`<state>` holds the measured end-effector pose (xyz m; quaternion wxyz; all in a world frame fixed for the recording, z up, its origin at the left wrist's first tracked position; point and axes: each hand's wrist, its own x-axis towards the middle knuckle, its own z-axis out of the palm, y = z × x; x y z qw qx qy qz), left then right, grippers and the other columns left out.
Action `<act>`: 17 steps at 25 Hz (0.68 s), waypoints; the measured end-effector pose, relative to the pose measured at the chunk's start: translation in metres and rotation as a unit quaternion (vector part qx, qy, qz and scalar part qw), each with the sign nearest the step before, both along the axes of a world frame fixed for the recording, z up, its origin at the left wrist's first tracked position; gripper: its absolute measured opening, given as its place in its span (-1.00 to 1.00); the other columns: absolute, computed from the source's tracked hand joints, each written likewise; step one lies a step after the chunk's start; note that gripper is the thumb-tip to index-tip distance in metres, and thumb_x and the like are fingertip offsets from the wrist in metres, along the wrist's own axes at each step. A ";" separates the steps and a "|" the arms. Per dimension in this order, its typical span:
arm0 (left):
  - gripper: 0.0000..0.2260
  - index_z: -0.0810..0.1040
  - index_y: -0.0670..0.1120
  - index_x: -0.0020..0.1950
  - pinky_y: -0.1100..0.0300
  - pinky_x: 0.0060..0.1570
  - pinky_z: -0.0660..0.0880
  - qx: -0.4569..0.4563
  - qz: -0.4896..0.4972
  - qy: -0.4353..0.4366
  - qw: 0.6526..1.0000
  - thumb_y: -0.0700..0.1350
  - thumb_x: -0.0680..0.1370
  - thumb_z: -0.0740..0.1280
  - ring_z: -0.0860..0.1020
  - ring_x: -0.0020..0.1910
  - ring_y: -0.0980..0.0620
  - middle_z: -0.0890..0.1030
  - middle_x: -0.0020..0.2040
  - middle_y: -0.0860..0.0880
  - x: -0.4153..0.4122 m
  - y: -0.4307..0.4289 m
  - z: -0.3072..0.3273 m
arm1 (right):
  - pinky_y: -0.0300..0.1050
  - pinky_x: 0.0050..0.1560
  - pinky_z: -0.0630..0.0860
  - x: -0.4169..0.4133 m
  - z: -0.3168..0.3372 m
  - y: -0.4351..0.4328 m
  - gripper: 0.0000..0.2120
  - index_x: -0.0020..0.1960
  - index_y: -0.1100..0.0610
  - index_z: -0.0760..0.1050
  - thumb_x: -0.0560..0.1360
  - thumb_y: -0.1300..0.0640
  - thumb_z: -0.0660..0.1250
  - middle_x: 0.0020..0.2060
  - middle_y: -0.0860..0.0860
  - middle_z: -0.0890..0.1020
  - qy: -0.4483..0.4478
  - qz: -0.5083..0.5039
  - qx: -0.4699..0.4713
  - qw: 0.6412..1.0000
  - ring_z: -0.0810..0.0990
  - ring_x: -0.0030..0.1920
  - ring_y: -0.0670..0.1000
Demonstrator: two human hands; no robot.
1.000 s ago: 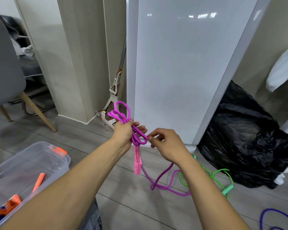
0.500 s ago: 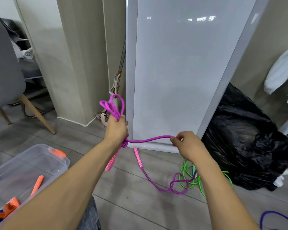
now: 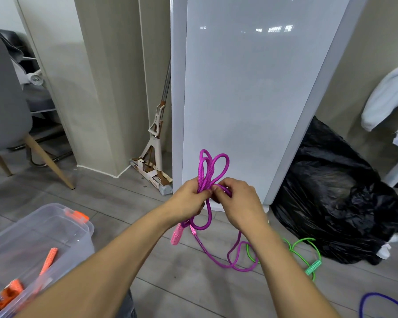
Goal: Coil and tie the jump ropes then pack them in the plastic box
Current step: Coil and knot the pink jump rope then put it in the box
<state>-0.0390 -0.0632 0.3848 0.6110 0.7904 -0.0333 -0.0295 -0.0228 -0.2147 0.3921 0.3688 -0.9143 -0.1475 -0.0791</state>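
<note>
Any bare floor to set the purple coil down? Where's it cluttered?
Free: floor between the plastic box and the mop, and from the box to the pink handles. Crowded: right side, where the purple rope trails beside the green rope and black bag. Orange handles lie in the box's near end.

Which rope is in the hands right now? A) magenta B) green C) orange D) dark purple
A: the left hand and right hand both grip the loops of the magenta rope. The green rope and dark purple rope lie on the floor, and the orange rope is in the plastic box.
</note>
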 end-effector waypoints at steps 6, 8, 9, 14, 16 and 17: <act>-0.84 0.47 -0.01 -0.08 0.07 -0.23 0.58 0.146 -0.059 0.015 0.987 -0.10 0.68 0.20 0.57 -0.33 -0.01 0.61 -0.28 0.01 -0.001 0.014 0.002 | -0.15 -0.33 0.35 -0.002 0.002 0.000 -0.79 -0.14 0.01 0.56 0.52 -0.13 0.40 -0.34 -0.13 0.56 0.012 -0.029 -0.040 0.999 0.53 -0.26 -0.04; -0.90 0.45 -0.02 0.01 0.03 -0.07 0.66 0.105 -0.038 0.015 0.994 -0.14 0.68 0.18 0.69 -0.19 -0.08 0.60 -0.22 -0.07 0.000 0.016 0.001 | -0.16 -0.36 0.33 -0.001 0.001 0.001 -0.79 -0.13 0.02 0.53 0.56 -0.11 0.36 -0.36 -0.11 0.51 0.029 -0.013 -0.047 0.998 0.49 -0.30 -0.05; -0.91 0.44 -0.05 0.04 0.00 -0.06 0.66 0.062 -0.016 0.018 0.998 -0.18 0.68 0.17 0.70 -0.20 -0.12 0.57 -0.21 -0.09 0.002 0.017 0.001 | -0.17 -0.36 0.31 0.000 0.001 -0.001 -0.79 -0.11 0.02 0.53 0.58 -0.10 0.33 -0.37 -0.10 0.49 0.040 -0.005 -0.048 0.998 0.47 -0.32 -0.06; -0.92 0.42 -0.15 0.03 0.06 -0.38 0.54 -0.084 0.176 0.031 0.980 -0.25 0.65 0.15 0.39 -0.50 0.02 0.40 -0.25 -0.12 0.021 0.022 -0.016 | -0.11 -0.33 0.35 0.014 -0.008 -0.035 -0.71 -0.21 0.08 0.59 0.55 -0.10 0.36 -0.46 -0.04 0.50 0.067 -0.026 -0.043 0.997 0.50 -0.35 0.06; -0.90 0.44 -0.20 0.06 0.09 -0.40 0.46 -0.092 0.282 0.024 0.955 -0.23 0.63 0.14 0.39 -0.47 -0.04 0.44 -0.24 -0.18 0.030 0.036 -0.025 | -0.18 -0.41 0.36 0.020 -0.006 -0.051 -0.68 -0.26 0.12 0.60 0.52 -0.10 0.40 -0.56 -0.04 0.47 0.114 -0.009 -0.016 0.993 0.45 -0.49 0.02; -0.87 0.46 -0.21 0.09 0.09 -0.39 0.45 -0.105 0.328 0.021 0.939 -0.22 0.62 0.15 0.40 -0.46 -0.06 0.46 -0.25 -0.19 0.034 0.045 -0.027 | -0.21 -0.44 0.35 0.023 -0.001 -0.057 -0.69 -0.26 0.13 0.61 0.53 -0.07 0.40 -0.58 -0.04 0.44 0.140 0.007 0.007 0.990 0.41 -0.54 0.00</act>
